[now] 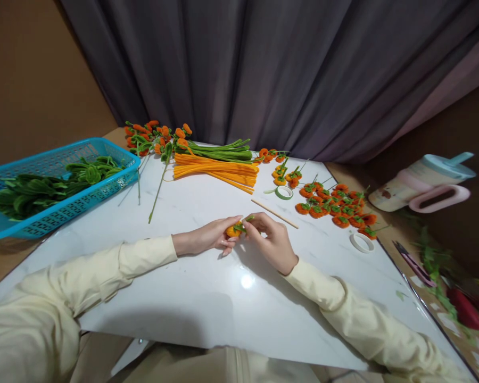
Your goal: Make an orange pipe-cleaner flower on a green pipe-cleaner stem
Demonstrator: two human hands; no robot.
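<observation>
My left hand grips a small yellow-orange pipe-cleaner fruit with a green top, above the white tabletop. Thumb and fingers of my right hand are pinched at the green pipe-cleaner stem on that fruit; the exact contact is partly hidden. Just beyond my right hand lies a thin wooden stick. Farther off are a bundle of orange pipe cleaners and a bundle of green ones.
At left stands a blue basket holding green leaves. Several orange fruits lie at right, near a green tape roll and a white tape roll. Beyond the right edge are pink-handled scissors and a tumbler.
</observation>
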